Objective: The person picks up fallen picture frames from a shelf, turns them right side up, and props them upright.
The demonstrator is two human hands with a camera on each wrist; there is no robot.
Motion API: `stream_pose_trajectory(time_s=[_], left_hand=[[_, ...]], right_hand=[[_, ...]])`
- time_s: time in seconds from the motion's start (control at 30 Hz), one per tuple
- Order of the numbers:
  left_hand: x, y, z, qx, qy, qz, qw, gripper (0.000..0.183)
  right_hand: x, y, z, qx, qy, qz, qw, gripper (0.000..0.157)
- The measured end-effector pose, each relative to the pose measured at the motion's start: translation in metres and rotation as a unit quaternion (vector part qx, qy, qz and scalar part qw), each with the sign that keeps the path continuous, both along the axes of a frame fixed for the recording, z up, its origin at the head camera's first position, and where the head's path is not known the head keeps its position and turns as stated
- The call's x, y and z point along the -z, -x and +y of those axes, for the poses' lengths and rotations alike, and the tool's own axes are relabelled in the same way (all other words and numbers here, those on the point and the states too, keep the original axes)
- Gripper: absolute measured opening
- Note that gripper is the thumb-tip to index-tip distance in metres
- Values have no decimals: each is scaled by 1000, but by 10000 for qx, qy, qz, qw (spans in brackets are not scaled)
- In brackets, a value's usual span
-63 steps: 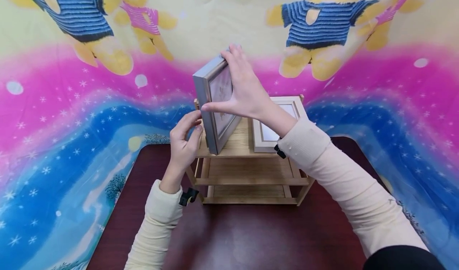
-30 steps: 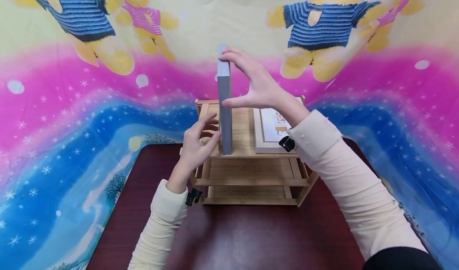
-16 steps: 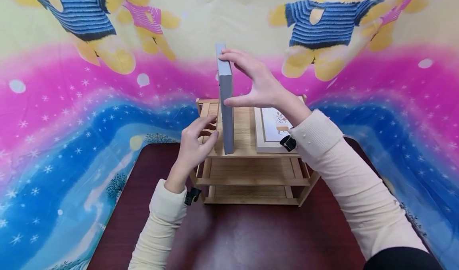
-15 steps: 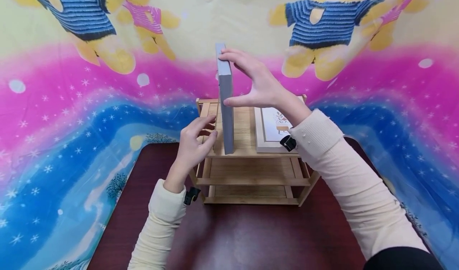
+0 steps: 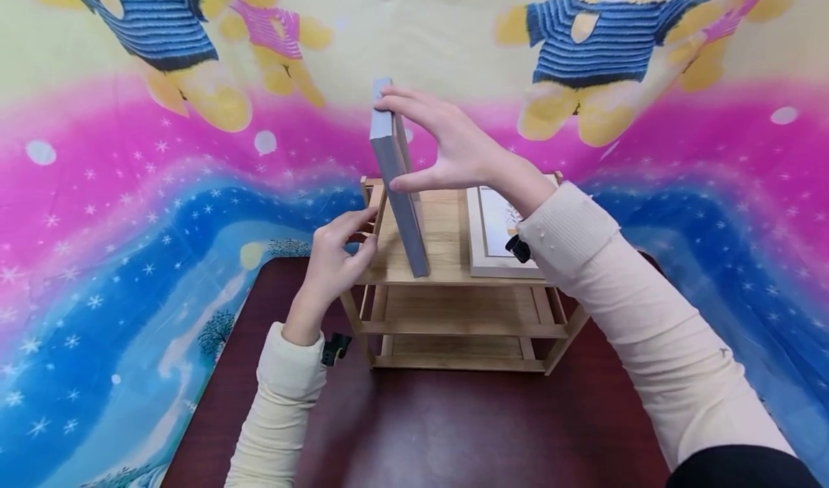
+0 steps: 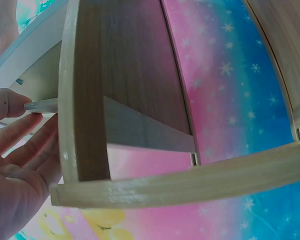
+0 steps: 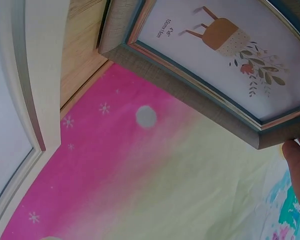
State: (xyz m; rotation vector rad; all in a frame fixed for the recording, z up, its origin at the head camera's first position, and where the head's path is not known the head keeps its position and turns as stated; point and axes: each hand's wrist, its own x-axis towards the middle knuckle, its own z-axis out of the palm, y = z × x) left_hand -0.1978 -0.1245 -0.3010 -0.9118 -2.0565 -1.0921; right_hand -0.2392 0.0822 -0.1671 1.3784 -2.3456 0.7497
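Observation:
A grey picture frame (image 5: 401,207) stands nearly edge-on on the top shelf of a wooden rack (image 5: 447,222), its upper end leaning left. My right hand (image 5: 453,142) holds it by the top and near edges, fingers above and thumb lower. Low behind the frame, my left hand (image 5: 340,250) pinches its thin back stand (image 6: 42,105) between thumb and fingers. From the right wrist view, the grey frame (image 7: 187,95) shows a print of a potted plant on legs. To the right lies a pale frame (image 5: 479,250), partly hidden by my right wrist.
Below the top shelf, the rack has two lower shelves (image 5: 466,308) with front rails. It stands on a dark red table (image 5: 466,423). A cloth backdrop (image 5: 453,34) printed with bears hangs close behind and along both sides.
The grey frame has turned from showing its picture to edge-on, then its top has tipped left. My right hand has moved left with it. The left hand has drawn slightly left, away from the frame's back.

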Motion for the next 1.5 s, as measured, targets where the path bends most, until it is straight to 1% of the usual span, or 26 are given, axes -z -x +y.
stream_pose_trajectory(time_s=[0.27,0.57,0.83,1.13,1.23,1.33,1.5], left_hand=[[2,4,-8,-120,0,59,9999,33],[6,13,-13,-144,-89,28,9999,32],[9,16,-17,-171,-58,-86,9998,33],[9,20,-17,-204,-192,-335,9990,26],[9,22,-17,-232,-220,-347,9989,25],[8,24,-17,-342,-233,-317,9986,24],[9,27,-17,-515,-210,-156,9983,23]], right_hand=[[-6,5,-7,-25,-325,10,9995,81],[-9,9,-15,120,-678,158,9975,86],[-8,12,-20,131,-769,202,9967,89],[-4,12,-20,316,-844,320,9954,88],[-3,11,-21,392,-813,359,9953,88],[-2,9,-24,486,-797,402,9948,88],[-5,9,-25,559,-885,419,9936,89]])
